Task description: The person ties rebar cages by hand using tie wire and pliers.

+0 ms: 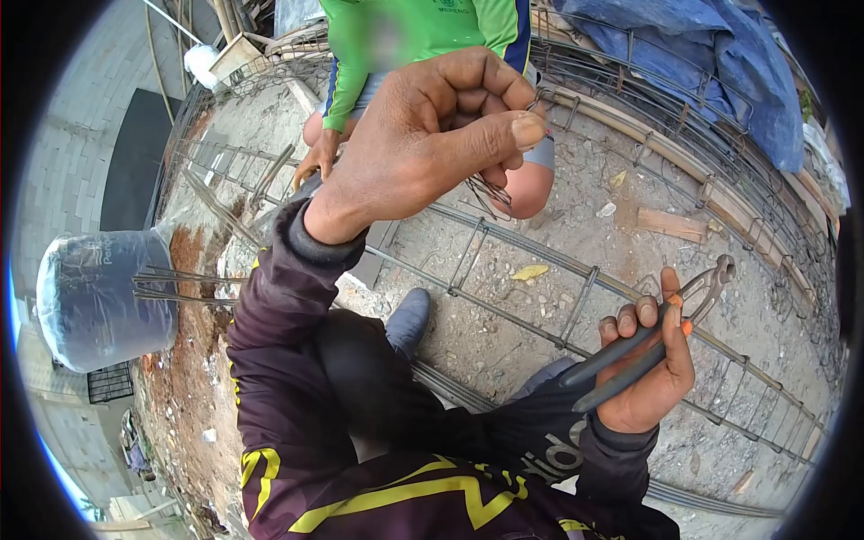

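My left hand (441, 135) is raised at the upper middle, thumb and fingers pinched on thin tie wire (489, 193). Its looped strands hang below the fingers, and a short end pokes out near the thumb tip. Lower right, my right hand (650, 364) is wrapped round the dark handles of a pair of pincers (615, 358). The metal jaws point up and right, away from my body, and the handles are spread slightly. Beneath both hands runs a long rebar cage (580, 308) of parallel bars with rectangular stirrups; neither hand touches it.
Opposite me crouches a person in a green shirt (427, 36), one hand low near the cage. More bent rebar and a blue tarp (693, 67) lie at upper right. A wooden offcut (671, 225) rests on the gravel. At left stands a plastic-wrapped cylinder (103, 297) beside protruding bars.
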`<state>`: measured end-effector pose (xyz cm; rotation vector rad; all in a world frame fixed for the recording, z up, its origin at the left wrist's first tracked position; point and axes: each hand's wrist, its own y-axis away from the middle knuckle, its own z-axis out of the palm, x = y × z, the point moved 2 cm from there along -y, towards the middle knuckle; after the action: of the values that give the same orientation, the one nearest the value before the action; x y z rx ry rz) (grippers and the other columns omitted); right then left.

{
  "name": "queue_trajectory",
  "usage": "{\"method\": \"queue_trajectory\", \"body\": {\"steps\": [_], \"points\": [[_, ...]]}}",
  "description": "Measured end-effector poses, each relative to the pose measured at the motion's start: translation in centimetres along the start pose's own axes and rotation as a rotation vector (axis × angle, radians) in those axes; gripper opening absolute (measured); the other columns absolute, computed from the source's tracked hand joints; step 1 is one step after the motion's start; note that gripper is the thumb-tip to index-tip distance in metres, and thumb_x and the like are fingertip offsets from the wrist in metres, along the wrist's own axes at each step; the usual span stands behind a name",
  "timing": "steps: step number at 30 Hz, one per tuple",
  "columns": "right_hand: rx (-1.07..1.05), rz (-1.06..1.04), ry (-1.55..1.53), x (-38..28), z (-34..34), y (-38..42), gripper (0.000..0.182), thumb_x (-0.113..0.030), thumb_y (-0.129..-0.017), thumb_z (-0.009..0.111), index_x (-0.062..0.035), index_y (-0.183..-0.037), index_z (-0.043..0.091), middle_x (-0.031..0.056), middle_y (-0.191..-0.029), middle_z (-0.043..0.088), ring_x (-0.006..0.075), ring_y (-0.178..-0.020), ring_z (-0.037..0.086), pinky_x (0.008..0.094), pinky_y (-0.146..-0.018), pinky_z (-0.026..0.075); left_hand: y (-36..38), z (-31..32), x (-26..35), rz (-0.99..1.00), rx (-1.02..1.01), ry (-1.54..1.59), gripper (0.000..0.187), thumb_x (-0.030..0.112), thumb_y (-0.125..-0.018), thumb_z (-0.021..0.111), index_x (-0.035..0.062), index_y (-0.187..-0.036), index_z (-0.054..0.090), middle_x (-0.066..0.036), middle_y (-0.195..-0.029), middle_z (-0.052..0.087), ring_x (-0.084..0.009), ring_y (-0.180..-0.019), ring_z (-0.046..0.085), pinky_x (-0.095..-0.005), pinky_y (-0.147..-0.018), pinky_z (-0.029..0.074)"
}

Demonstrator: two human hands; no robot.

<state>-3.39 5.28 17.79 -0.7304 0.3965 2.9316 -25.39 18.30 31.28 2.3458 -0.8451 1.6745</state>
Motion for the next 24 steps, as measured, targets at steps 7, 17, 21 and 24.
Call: {"method": "queue_trajectory", "body": {"steps": [7,17,21,24], "points": [[-0.016,0.0,0.098,1.0,0.5,-0.2,0.053,-0.024,-0.099,0.053,0.0036,-0.142,0.04,0.0043,-0.09,0.056,0.0156,-0.077,0.058,0.0338,-0.068,0.05,3.9,-2.2,-5.6,-0.368,-0.214,-0.009,0.025,0.024,-0.095,0.071,0.0024,-0.092,0.06,0.001,-0.073,0.061,-0.0063,-0.061,0.061,-0.021,-0.056,0.052],[0.035,-0.022,0.299,3.5,4.0,0.7,0.06,-0.026,-0.099,0.049,0.0101,-0.144,0.034,0.0057,-0.09,0.056,0.0163,-0.075,0.057,0.0314,-0.065,0.051,13.5,-2.9,-24.0,-0.294,-0.588,-0.243,0.027,0.025,-0.085,0.074,0.0004,-0.081,0.063,-0.008,-0.086,0.068,-0.0191,-0.081,0.066,-0.0364,-0.075,0.05],[0.019,-0.022,0.445,3.8,6.1,0.8,0.061,-0.028,-0.1,0.049,0.0123,-0.143,0.034,0.0057,-0.089,0.056,0.016,-0.075,0.058,0.0303,-0.063,0.051,14.2,-1.4,-26.1,-0.398,-0.609,-0.043,0.026,0.026,-0.087,0.073,0.0015,-0.083,0.065,-0.01,-0.094,0.072,-0.0205,-0.085,0.066,-0.035,-0.079,0.05],[0.013,-0.043,0.654,3.4,8.4,0.0,0.06,-0.034,-0.101,0.049,0.0084,-0.142,0.039,0.0041,-0.089,0.057,0.0139,-0.073,0.06,0.0279,-0.063,0.051,15.4,0.1,-27.5,-0.324,-0.555,0.023,0.023,0.023,-0.09,0.072,0.0016,-0.088,0.066,-0.011,-0.098,0.073,-0.0168,-0.08,0.063,-0.0324,-0.076,0.05]]}}
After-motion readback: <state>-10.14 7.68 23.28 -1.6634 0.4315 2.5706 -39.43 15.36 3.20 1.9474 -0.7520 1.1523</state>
